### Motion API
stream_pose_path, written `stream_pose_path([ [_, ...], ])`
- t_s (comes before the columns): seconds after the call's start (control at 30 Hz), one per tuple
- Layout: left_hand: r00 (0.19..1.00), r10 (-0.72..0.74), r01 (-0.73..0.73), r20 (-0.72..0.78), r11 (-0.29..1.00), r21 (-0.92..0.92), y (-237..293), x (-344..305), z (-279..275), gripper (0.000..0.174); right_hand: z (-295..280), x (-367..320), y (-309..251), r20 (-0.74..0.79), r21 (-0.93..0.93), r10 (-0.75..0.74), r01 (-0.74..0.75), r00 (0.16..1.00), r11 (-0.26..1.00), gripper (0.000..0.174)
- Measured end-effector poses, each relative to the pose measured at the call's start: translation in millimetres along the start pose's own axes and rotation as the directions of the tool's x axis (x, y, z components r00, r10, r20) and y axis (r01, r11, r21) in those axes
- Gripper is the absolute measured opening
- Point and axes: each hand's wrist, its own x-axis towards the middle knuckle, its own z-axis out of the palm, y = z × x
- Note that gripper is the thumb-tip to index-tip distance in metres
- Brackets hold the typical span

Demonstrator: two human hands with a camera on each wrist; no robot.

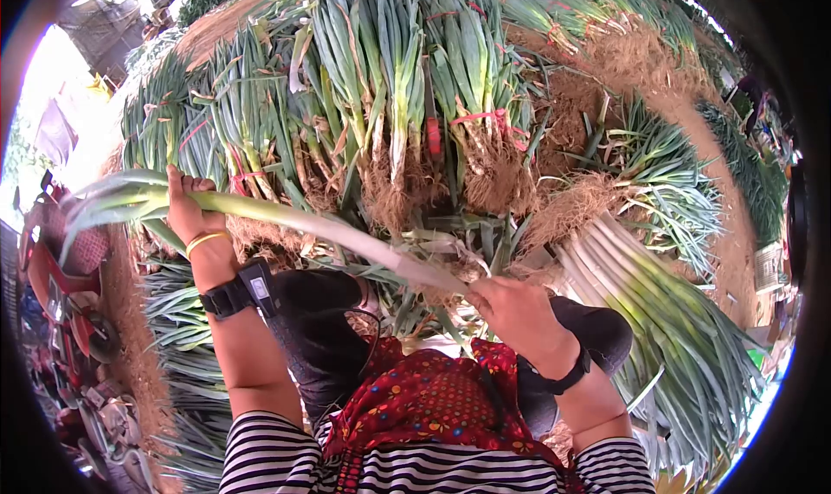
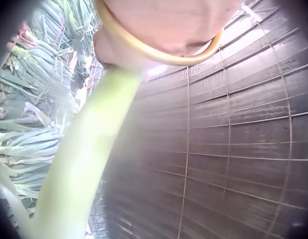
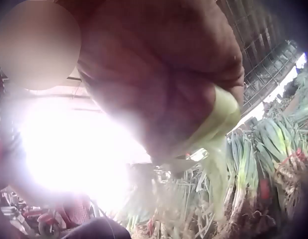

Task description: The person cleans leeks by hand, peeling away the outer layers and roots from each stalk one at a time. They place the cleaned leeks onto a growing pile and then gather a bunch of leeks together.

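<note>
A long green onion (image 1: 320, 227) slants across in front of the person, leafy end at the left and white end at the right. The left hand (image 1: 189, 208) grips it where the leaves begin; in the left wrist view the thick pale stalk (image 2: 89, 144) runs down from that hand. At the white end, the right hand (image 1: 519, 312) has its fingers curled. A pale green, thin strip of onion skin (image 3: 218, 117) comes out of the right hand in the right wrist view and hangs down below it.
Tied bundles of unpeeled green onions (image 1: 363, 70) with roots stand ahead. Cleaned onions (image 1: 623, 273) with white stalks lie at the right. A red handle (image 1: 434, 136) shows among the bundles. Red motorbikes (image 1: 65, 277) are at the far left. The person's knees (image 1: 320, 321) are below the onion.
</note>
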Motion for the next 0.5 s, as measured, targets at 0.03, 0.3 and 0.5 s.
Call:
stream_pose_path([
  [0.03,0.999,-0.003,0.004,-0.032,1.000,0.023,2.9,2.3,1.1,0.022,-4.8,-2.2,1.3,-0.002,0.001,0.001,-0.001,1.000,1.000,0.020],
  [0.3,0.995,0.067,-0.059,-0.076,0.994,0.096,53.1,46.6,-23.2,0.020,-24.3,-46.1,49.4,0.176,-0.018,-0.016,0.020,0.984,1.000,0.034],
  [0.5,0.972,0.202,-0.202,-0.120,0.979,0.011,32.4,-10.5,15.5,0.018,-16.1,14.1,-3.1,-0.171,0.012,-0.184,0.189,0.968,0.982,0.047],
])
